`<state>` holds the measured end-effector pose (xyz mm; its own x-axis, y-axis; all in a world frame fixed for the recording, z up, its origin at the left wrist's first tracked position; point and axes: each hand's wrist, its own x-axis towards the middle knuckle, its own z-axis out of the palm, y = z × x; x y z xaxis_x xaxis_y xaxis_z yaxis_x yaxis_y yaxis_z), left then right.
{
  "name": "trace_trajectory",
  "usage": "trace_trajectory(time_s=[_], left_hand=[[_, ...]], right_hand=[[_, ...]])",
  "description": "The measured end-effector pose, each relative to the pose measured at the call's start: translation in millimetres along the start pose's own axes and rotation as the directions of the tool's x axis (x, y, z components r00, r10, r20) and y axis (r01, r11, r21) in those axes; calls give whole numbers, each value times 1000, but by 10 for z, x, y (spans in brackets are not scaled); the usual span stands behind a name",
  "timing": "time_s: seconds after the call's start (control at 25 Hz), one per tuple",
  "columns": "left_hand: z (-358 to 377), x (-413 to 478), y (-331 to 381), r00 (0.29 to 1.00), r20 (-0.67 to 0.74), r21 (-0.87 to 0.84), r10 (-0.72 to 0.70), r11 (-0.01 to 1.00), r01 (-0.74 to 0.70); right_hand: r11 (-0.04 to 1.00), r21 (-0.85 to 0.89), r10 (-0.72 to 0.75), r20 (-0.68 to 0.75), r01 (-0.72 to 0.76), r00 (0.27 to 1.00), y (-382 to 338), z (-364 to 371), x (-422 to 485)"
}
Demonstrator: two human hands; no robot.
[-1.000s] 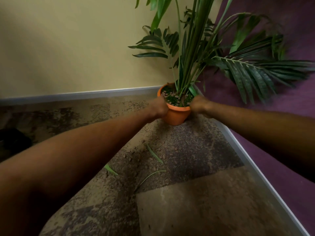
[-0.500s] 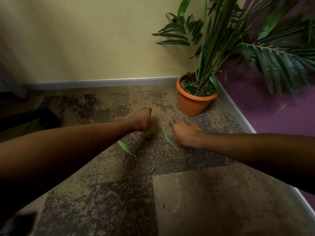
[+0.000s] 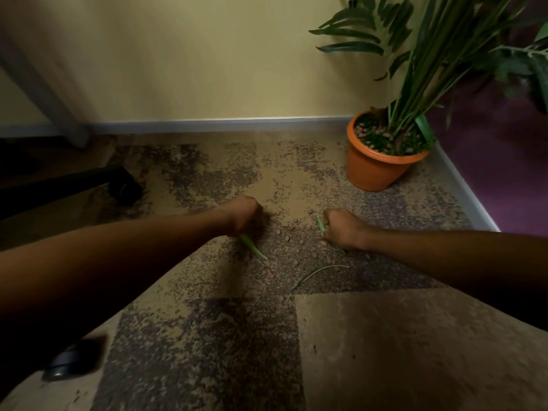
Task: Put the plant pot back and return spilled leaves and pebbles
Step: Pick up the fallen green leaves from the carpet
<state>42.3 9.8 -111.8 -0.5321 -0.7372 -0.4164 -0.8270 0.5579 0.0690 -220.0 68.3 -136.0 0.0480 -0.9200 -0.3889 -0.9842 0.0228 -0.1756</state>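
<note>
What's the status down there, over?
Left hand shut on leaf, right hand shut on another. Pot upright in corner. Pebbles still scattered.

A yellow wall [image 3: 192,54] at twelve o'clock; a purple wall [image 3: 510,173] at three; patterned carpet [image 3: 385,351] below; a dark castor [image 3: 71,358] at seven.

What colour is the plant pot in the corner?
Orange, shown best in the head view: the plant pot.

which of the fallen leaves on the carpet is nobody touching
The thin curved leaf nearest the camera lies free. Each other leaf sits in a fist: left hand, right hand.
</note>
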Motion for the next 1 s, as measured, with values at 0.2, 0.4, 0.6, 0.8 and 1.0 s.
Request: trace_trajectory(time_s=[0.2,0.4,0.6,0.8,1.0], left_hand=[[163,-85,-63,991,104,-53,87,995,-82],[367,-69,-103,981,130,143,148,976,-166],[416,-55,-55,989,78,233,129,962,-144],[358,-43,-31,995,85,-16,57,998,-56],[114,27,113,993,-70,-695,-91,719,17]], right_hand=[[994,84,67,-20,-65,998,-44,80,12],[984,150,103,-49,-95,994,-32,99,27],[952,252,194,-55,-175,979,-24,144,55],[922,329,230,-47,-202,972,-20,103,90],[877,480,114,-182,-13,977,-32,-125,51]])
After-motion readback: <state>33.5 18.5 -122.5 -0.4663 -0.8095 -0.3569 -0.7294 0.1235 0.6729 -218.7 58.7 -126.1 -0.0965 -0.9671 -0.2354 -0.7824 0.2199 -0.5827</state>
